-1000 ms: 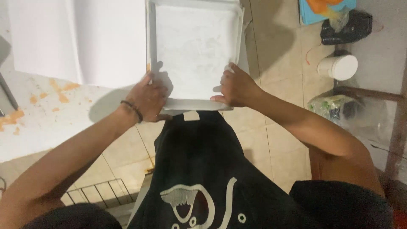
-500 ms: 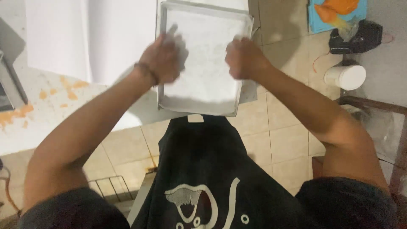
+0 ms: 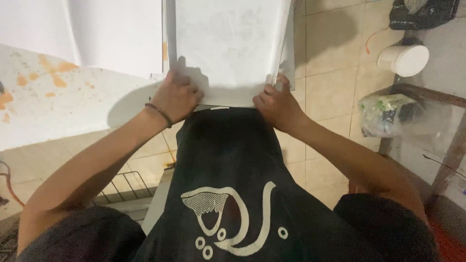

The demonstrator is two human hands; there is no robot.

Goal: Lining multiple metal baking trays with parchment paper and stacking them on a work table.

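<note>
The flat white rectangular screen frame (image 3: 233,48) is gripped at its near edge by the left hand (image 3: 175,97) and right hand (image 3: 275,103), fingers curled closed, above the black printed garment (image 3: 228,184).

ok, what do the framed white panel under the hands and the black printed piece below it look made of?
Framed white rectangular panel: it looks like fine mesh or fabric stretched flat, matte with faint grey staining, in a pale grey frame that could be metal; I can't tell for sure. Both the left hand and right hand grip its near edge. Black garment with white print: soft cloth, judging by its matte, draping folds.
</note>
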